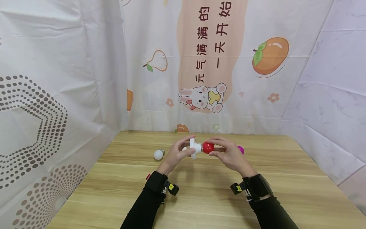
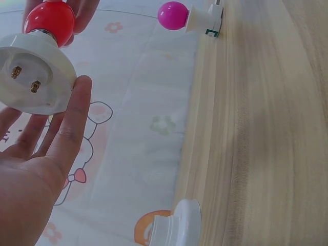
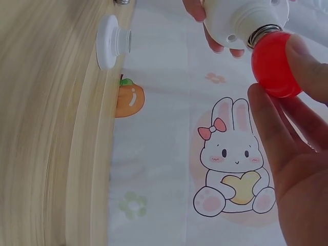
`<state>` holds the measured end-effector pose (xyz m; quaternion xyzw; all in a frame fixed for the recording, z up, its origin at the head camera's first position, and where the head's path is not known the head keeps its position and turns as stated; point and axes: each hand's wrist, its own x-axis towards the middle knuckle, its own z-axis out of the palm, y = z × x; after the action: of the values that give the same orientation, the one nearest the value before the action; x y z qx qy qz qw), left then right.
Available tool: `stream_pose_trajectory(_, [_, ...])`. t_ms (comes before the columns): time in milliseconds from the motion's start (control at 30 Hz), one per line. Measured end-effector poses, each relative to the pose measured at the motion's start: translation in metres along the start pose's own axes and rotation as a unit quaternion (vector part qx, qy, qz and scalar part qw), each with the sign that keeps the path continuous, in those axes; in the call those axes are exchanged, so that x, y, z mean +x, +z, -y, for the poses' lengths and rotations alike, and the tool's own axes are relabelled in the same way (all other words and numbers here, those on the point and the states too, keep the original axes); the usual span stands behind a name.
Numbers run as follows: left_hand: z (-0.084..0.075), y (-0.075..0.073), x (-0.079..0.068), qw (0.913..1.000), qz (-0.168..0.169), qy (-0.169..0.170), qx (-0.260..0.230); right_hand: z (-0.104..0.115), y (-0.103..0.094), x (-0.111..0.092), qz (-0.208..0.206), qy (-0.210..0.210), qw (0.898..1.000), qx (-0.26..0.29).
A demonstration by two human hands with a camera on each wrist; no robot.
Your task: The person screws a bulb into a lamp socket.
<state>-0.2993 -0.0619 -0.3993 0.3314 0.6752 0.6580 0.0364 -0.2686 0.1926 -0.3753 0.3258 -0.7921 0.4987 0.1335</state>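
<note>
Above the table, my left hand point(image 1: 178, 153) grips a white lamp socket point(image 1: 197, 147) by its round base, which is turned on its side. Two brass screws show in the underside of that base in the left wrist view. From the other side my right hand point(image 1: 230, 155) holds a red light bulb point(image 1: 208, 147) between thumb and fingers. The bulb's metal screw end point(image 3: 264, 34) sits at the socket's mouth, with part of the thread still showing. Both hands are level, facing each other.
A white bulb point(image 1: 158, 155) lies on the wooden table point(image 1: 194, 203) at left. Behind my hands stand a magenta bulb point(image 2: 173, 15) in a white socket point(image 2: 203, 20) and another white socket point(image 3: 107, 42). A printed curtain point(image 1: 160, 95) hangs along the table's back edge.
</note>
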Motion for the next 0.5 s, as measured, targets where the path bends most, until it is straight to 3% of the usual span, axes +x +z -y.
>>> stream_pose_trajectory(500, [0.0022,-0.0011,0.0005,1.0,0.0,0.0,0.004,0.0012,0.0003,-0.0002,0.004,0.061,0.998,-0.011])
